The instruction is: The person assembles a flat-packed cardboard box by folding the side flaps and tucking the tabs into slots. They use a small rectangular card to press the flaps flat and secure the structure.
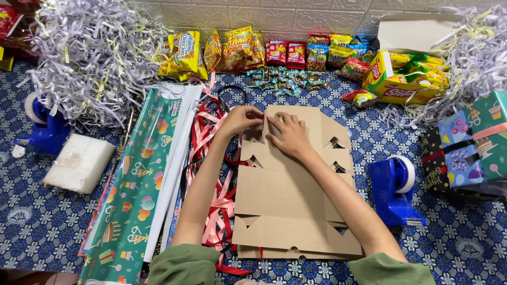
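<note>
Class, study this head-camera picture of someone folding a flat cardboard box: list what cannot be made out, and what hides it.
- Head view: the part of the flat cardboard box under the left hand and right hand is covered.
- Ribbons run under the cardboard; their full extent is hidden.
- Wrapped gift boxes are cut off by the right edge.
- Small sweets: too small to identify.

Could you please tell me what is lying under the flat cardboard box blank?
Red and pink ribbons run under the cardboard box blank at its left edge, on the blue patterned tablecloth. Both hands, left and right, press on top. Anything beneath its middle is covered.
</note>
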